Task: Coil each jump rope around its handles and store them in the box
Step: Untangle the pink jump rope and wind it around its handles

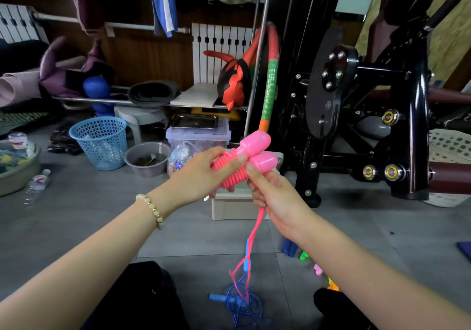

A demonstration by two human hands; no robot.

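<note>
A pink jump rope [233,170] is partly coiled round its two pink handles [257,148], held up in front of me. My left hand [201,174] grips the coiled part, thumb on top. My right hand [270,192] pinches the handles just below their rounded ends, and the loose pink cord [254,230] hangs from it to the floor. Behind my hands stands a beige box [229,207], mostly hidden. A blue jump rope [242,301] lies tangled on the floor below.
More handles, blue [289,248], green [303,255] and pink [317,269], lie on the floor at the right. A black exercise machine [369,115] stands right. A blue mesh basket [100,142], grey bowl [147,157] and clear lidded tub [198,133] sit at the back.
</note>
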